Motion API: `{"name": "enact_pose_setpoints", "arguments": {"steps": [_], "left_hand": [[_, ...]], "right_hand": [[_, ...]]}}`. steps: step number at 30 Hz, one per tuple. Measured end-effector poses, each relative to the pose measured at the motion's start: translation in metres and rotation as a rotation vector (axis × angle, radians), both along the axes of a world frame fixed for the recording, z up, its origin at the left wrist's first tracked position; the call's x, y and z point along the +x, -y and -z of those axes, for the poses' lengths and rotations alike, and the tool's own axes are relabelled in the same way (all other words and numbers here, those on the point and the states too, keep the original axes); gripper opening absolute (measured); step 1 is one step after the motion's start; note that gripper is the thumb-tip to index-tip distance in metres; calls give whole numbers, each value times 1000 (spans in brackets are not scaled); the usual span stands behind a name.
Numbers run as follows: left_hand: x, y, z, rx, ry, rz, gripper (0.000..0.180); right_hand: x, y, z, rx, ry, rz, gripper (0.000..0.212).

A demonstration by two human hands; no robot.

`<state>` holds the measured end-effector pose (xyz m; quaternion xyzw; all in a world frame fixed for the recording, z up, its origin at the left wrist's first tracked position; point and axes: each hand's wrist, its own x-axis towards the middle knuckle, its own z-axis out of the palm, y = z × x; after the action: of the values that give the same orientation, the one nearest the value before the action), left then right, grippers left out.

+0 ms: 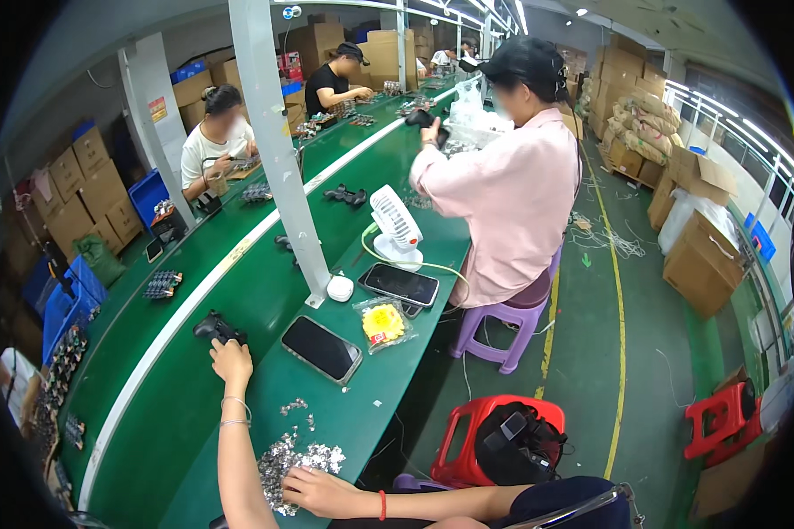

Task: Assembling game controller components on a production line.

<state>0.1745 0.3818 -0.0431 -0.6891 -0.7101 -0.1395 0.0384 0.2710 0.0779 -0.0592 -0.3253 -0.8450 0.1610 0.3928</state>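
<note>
My left hand [231, 360] reaches out over the green bench, its fingers closed on the near end of a black game controller [213, 327]. Nearer to me, my right hand [319, 494] dips into a heap of small silvery metal parts [278, 458]. Its fingers are bent together at the heap's edge; whatever lies between the fingertips is too small to make out. A few loose metal parts [295, 406] are scattered just beyond the heap. To the right of the controller a dark-screened phone [321, 349] lies flat on the bench.
Beyond the phone are a yellow item in clear wrap [382, 324], a second phone [400, 284], a white fan [397, 227] and a grey post [278, 150]. A co-worker in pink [512, 185] sits ahead, holding a controller. A red stool [454, 432] with a black bag stands at right.
</note>
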Motion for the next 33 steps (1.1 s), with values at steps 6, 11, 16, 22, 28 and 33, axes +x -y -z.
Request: {"name": "enact_pose_setpoints", "arguments": {"steps": [6,11,16,22,28,33], "left_hand": [[-48,-20,18,34,136,-134,63],[-52,-9,-13,-188,233,-124,64],[-57,2,-19,-232,298,-232,38],[-83,10,-25,-252,407,-315,42],[-84,35,-41,207,362,-477,65],[-108,69,-66,334,545,-32,22]], "right_hand": [[-4,2,-6,20,22,15,27],[-2,3,-1,52,-47,48,24],[4,6,-6,34,-46,46,30],[1,4,-4,24,-65,63,37],[3,2,-6,80,-44,114,38],[5,7,-12,101,-82,97,35]]}}
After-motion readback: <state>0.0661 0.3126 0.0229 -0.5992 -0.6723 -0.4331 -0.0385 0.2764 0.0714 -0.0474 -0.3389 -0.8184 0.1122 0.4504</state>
